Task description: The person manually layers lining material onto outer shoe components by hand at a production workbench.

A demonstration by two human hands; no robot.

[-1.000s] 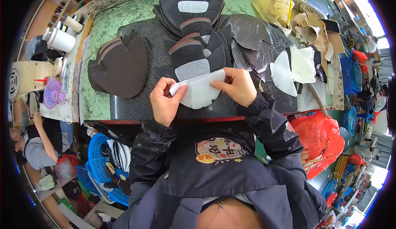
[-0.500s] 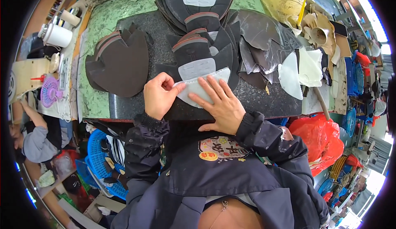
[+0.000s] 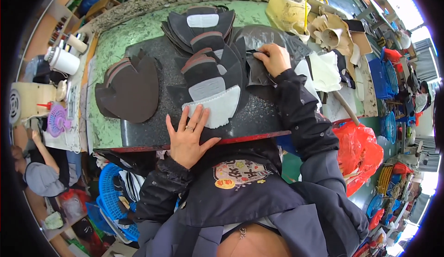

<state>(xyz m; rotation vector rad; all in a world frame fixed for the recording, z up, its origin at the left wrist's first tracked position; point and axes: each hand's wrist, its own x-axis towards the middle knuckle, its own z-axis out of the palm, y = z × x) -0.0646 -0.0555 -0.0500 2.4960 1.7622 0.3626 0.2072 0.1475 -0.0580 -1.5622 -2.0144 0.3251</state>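
Note:
My left hand (image 3: 188,139) lies with its fingers spread, the fingertips on a white half-moon lining piece (image 3: 217,109) with a serrated edge. That piece rests on dark shoe-upper pieces (image 3: 212,65), which lie overlapped in a column, with pale grey patches and reddish-brown edges. My right hand (image 3: 276,59) is closed, thumb and fingers pinched on the edge of a dark shoe piece (image 3: 260,74) in the right-hand pile. Partly over that pile lies a clear plastic sheet (image 3: 263,35). My right sleeve hides part of the pile.
A stack of dark brown pieces (image 3: 134,90) lies on the left of the black stone slab (image 3: 178,83). On the right are pale cut pieces (image 3: 325,70), a wooden handle (image 3: 346,106) and a yellowish container (image 3: 287,12). A red bag (image 3: 358,153) hangs beside the bench. Another person (image 3: 46,173) sits at left.
My right hand has left the white lining piece and moved up and right to the dark pile. My left hand has opened out flat at the lining's lower left edge. The view has shifted.

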